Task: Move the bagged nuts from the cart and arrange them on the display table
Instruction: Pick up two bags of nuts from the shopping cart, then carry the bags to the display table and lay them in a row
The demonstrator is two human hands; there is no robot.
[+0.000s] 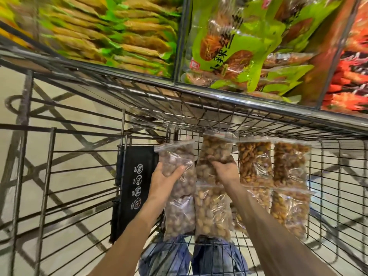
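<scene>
So I'm looking down into the wire cart (328,176) and both hands are on bags. The left hand (166,174) has its fingers curled round a clear bag of pale round nuts (177,156), gripping it about mid-height, with the sealed top sticking up past the fingers. The right hand (225,171) is clamped over the next bag of lighter nuts (214,151), fingers wrapped across its front. Two more bags lie right below those, lower pale bag (180,216) and lower light bag (212,212), touching the held ones.

To the right, a group of amber nut bags (254,164) lies flat on the cart grid, side by side, with another pair beneath them. A black fold-down flap (135,182) with round printed icons hangs just left of the left hand.

Above the cart rim, the display bins (239,48) are full of green snack packets, pretty blurred. Tiled floor (69,176) shows through the wires, and blue jeans (165,255) at the bottom.
</scene>
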